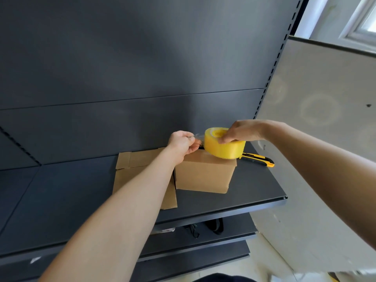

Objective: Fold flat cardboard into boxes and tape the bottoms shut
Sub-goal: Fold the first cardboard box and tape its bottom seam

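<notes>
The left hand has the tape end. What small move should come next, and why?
Probably press the tape end down onto the far edge of the box. The left hand pinches only a short free length beside the roll, which the right hand grips over the box top. Sticking the end first would let the roll be drawn across.

Head-worn wide-angle view looks forward and down, close onto the box (pixel 203 176) and shelf (pixel 256 186)

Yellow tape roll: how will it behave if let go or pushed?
The tape roll is round, so on its curved face it would probably roll off the box. It looks thick-wound, likely hefty and stiff. The left hand pinches its free end, which may tug it.
</notes>
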`<act>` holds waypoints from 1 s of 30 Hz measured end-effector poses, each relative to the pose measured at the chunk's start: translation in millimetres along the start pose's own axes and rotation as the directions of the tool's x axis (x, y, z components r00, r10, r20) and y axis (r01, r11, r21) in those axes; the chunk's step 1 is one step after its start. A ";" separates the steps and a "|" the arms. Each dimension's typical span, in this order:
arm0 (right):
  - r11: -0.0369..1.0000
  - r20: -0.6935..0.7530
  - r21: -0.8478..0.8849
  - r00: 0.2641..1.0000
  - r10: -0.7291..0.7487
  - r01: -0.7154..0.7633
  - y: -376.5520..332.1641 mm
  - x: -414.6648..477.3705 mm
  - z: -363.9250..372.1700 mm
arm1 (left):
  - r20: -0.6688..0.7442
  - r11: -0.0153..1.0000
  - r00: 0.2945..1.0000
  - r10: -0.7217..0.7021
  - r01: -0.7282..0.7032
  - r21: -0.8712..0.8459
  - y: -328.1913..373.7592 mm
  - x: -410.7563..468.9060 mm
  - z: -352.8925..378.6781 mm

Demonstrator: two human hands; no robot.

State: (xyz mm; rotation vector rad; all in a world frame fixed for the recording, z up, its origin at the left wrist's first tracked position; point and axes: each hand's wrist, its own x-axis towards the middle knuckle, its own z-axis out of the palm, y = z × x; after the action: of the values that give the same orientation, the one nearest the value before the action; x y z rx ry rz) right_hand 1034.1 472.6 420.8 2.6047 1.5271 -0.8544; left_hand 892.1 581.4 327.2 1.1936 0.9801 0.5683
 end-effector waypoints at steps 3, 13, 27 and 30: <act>0.999 -0.004 -0.017 0.999 -0.036 0.036 4.2 3.4 8.4 | 0.057 0.996 0.998 0.037 -0.042 0.079 -0.4 -2.3 2.9; 0.942 -0.165 0.202 0.939 0.301 -0.266 29.9 32.5 36.1 | 0.090 1.000 0.996 0.018 -0.016 -0.020 -5.3 -1.3 -0.8; 0.961 -0.493 0.277 0.857 0.148 -0.006 8.2 33.6 14.0 | 0.235 0.992 0.966 -0.108 0.120 -0.037 2.6 -3.1 -15.8; 0.986 -0.536 0.150 0.844 0.019 0.073 12.4 31.5 23.7 | 0.222 0.994 0.972 -0.077 0.091 -0.052 4.6 -3.0 -14.1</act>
State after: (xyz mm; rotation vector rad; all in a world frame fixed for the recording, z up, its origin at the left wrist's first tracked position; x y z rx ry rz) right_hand 1045.4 485.1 383.2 3.1379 1.6559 -0.2516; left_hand 879.0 587.5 331.8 1.1274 0.8144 0.3873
